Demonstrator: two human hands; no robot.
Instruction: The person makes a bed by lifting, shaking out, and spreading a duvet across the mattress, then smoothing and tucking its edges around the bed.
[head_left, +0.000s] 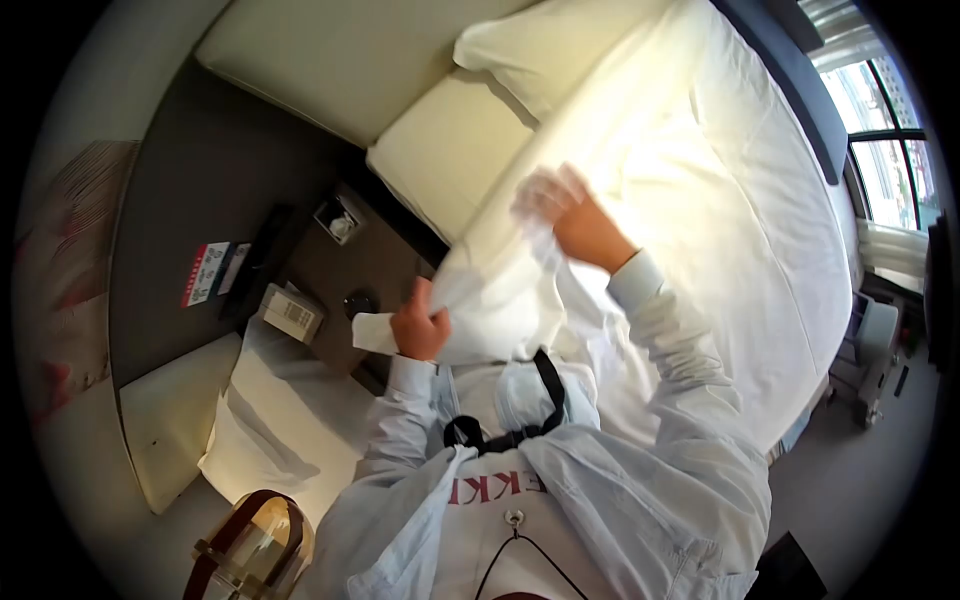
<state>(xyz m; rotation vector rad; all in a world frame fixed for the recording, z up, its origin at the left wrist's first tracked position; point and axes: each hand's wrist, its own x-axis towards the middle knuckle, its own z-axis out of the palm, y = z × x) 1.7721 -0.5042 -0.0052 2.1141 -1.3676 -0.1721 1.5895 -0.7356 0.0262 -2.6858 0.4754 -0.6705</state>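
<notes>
My left hand [420, 325] is closed on the edge of a white bed sheet [490, 300], at the side of the bed by the nightstand. A flap of white cloth sticks out to the left past the fist. Above the sheet, nearer the middle of the bed, is my right hand [580, 222]. Motion smears its fingers, so I cannot tell whether they grip any cloth. The sheet lies smooth across most of the bed and bunches into folds near my body. White pillows [455, 150] lie at the head end, partly covered by the sheet.
A dark nightstand [345, 270] left of the bed bears a tissue box [292, 312] and a small round dark object [358, 303]. Another white-covered bed [290, 400] stands lower left, near a glass lamp [258, 545]. A grey chair [872, 345] and a window are at right.
</notes>
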